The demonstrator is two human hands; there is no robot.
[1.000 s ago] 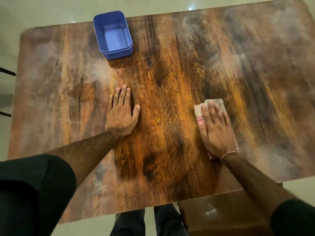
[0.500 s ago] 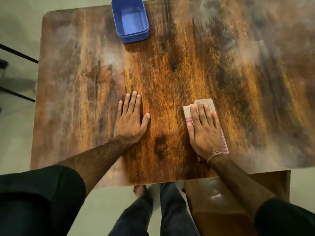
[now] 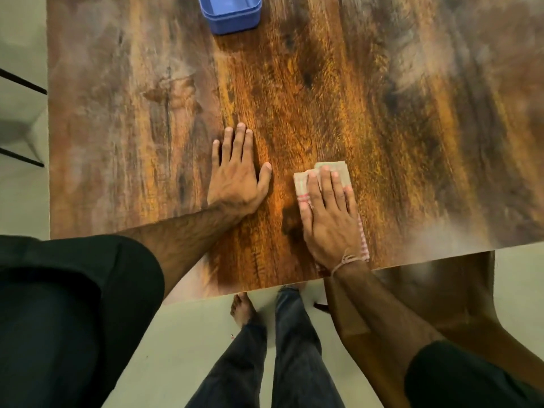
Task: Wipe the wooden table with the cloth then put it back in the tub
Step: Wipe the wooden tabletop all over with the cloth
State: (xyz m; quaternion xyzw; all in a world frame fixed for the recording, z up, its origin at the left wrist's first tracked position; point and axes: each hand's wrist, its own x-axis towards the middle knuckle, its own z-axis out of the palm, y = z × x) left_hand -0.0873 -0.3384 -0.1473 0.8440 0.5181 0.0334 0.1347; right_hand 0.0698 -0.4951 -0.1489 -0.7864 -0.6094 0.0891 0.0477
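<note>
Both hands flat on table (image 3: 412, 142): right hand (image 3: 331, 216) fingers straight, pressing cloth (image 3: 332, 169); left hand (image 3: 235, 178) fingers extended, bare wood.

place: likely a home dining spot | cues: wooden table (image 3: 382, 113); brown chair (image 3: 441, 293) near right; pale floor (image 3: 176, 334); bare foot (image 3: 243, 309)

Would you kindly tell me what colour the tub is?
The tub is blue, clearest in the head view.
</note>
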